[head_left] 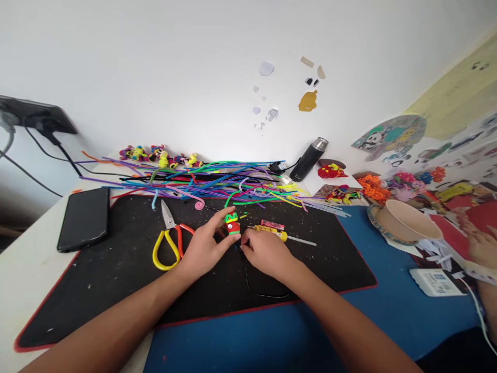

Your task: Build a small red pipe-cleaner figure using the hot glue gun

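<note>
A small figure of red, green and yellow fuzzy stems (233, 224) is pinched upright between the thumb and fingers of my left hand (205, 246). My right hand (266, 251) is just right of the figure's base, its thumb and fingertips pressed together; what they hold, if anything, is too small to make out. From beneath those fingers a thin black cord (252, 292) curves over the black mat (318, 267). Scissors (170, 235) with yellow and red handles lie left of my left hand. Behind my right hand is a yellow tool (276, 233), partly hidden, with a translucent stick at its end.
Coloured pipe cleaners (186, 181) spread along the wall, with finished figures (159, 155) behind them. A phone (84, 218) lies left, a black flask (309, 159) stands at the back. Right are a bowl (411, 220), a white device (438, 282) and another person's hand (481, 243).
</note>
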{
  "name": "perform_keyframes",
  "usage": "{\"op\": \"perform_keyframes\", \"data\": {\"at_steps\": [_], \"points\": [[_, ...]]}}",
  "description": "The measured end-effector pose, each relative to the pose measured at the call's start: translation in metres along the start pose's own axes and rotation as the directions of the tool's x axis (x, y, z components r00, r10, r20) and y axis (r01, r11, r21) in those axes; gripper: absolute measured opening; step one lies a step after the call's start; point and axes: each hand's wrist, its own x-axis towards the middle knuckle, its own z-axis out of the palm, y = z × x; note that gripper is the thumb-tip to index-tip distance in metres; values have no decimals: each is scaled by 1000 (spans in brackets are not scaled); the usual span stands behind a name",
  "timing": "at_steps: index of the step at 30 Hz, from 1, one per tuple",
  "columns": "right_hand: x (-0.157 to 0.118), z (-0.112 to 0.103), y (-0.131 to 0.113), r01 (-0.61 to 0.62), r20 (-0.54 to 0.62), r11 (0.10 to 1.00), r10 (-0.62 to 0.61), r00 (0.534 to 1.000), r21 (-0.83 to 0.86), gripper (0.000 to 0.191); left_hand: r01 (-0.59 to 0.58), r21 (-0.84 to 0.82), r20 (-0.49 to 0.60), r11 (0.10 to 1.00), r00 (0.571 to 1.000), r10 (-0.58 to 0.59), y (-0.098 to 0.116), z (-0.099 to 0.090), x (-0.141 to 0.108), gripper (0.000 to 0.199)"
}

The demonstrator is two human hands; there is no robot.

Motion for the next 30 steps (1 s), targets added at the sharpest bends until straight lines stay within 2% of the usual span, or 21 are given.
{"op": "perform_keyframes", "data": {"at_steps": [3, 7, 13, 17, 20, 23, 30], "points": [[-1, 2, 2, -1, -33, 996, 4, 999, 88, 13, 17, -11, 6, 1000, 1000, -17, 0, 0, 0, 60], [-2, 7, 9, 16, -118, 920, 32, 993, 392, 7, 35, -24, 12, 999, 999, -34, -2, 1, -1, 61], [-6, 14, 17, 85, -185, 615, 101, 977, 784, 14, 47, -31, 15, 998, 999, -46, -2, 0, -1, 62], [-3, 17, 13, 113, -176, 407, 120, 977, 906, 26, 51, -25, 20, 998, 999, -50, -1, 0, -1, 63], [2, 18, 6, 133, -177, 311, 117, 977, 941, 29, 43, -34, 18, 999, 999, -42, -1, 1, -1, 62], [6, 20, 1, 138, -178, 276, 127, 976, 951, 31, 35, -26, 17, 999, 999, -35, -2, 1, -2, 61], [9, 27, 1, 130, -171, 272, 134, 976, 954, 34, 8, 14, 23, 1000, 1000, -8, -3, 0, -3, 59]]}}
